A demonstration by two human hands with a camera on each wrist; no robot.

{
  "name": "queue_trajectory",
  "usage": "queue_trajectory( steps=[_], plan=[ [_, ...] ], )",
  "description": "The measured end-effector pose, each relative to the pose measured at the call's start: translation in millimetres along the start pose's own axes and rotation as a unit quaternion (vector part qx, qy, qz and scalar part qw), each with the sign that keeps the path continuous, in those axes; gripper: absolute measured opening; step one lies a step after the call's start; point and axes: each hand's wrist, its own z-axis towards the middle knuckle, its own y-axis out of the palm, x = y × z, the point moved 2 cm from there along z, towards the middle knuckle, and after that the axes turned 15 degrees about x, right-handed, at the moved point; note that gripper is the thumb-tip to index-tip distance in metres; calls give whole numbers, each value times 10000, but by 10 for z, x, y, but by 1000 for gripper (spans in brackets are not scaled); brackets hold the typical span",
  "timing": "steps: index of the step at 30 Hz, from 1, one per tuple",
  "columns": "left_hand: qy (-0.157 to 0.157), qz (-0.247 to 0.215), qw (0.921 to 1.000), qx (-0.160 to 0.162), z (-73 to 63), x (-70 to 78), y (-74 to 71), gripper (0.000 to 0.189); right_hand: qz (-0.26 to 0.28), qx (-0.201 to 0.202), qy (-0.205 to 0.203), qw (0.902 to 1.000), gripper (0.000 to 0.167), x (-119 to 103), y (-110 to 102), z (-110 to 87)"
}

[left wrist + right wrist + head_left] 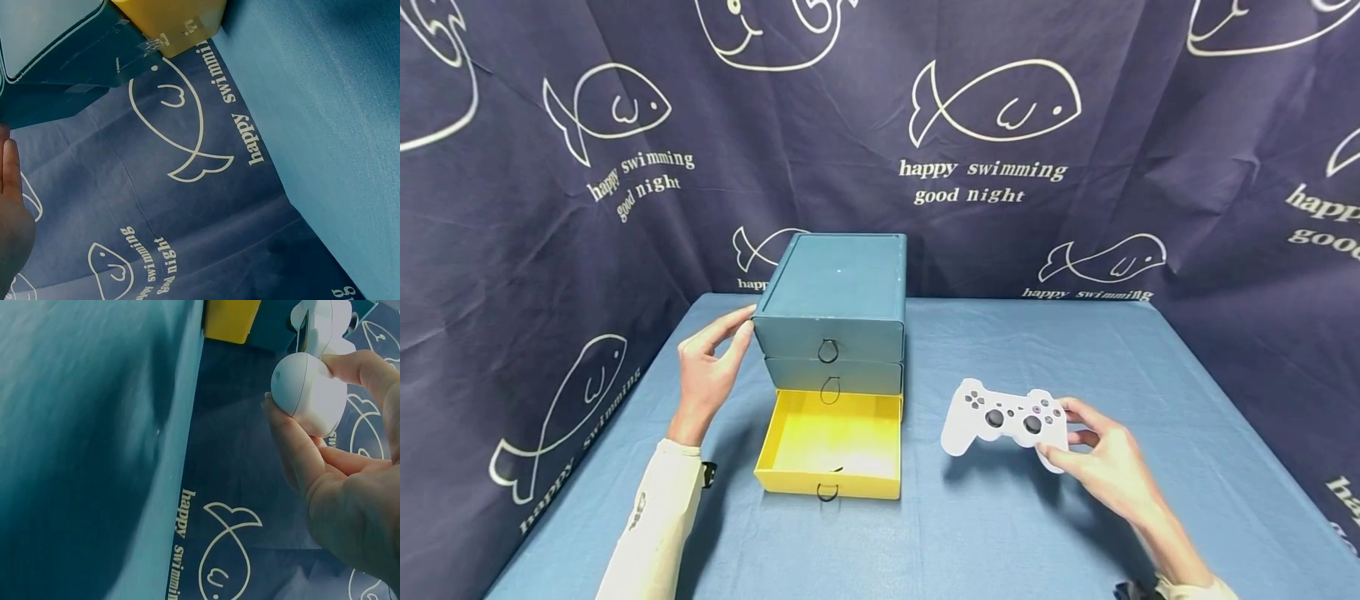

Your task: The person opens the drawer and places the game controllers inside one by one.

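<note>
In the head view, my right hand holds a white game controller by its right grip, thumb on the near side. The controller hangs above the table, its buttons and sticks facing up. The right wrist view shows the rounded grip of the controller between thumb and fingers. My left hand touches the left side of a dark teal drawer box, near its front corner, fingers fairly straight. Below, a yellow drawer is pulled out, showing its bare inside and a black loop pull.
Two teal drawer fronts with black loop pulls sit above the yellow drawer. A blue cloth covers the table. Dark blue fabric with fish drawings hangs behind and on both sides.
</note>
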Motion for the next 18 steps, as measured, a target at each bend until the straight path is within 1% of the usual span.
queue_trajectory(
  steps=[8, 13, 18],
  plan=[
    [-17, 27, 10000, -29, 12, 46, 3, 28, 251, -97, 50, 9996, 53, -90, 100, 25],
    [6, 36, 10000, -16, 23, 95, 4, 27, 544, -194, 69, 9983, 54, -149, 171, 29],
    [3, 34, 10000, -4, 15, 93, 4, 27, 729, -324, 90, 9968, 54, -195, 248, 17]
  ],
)
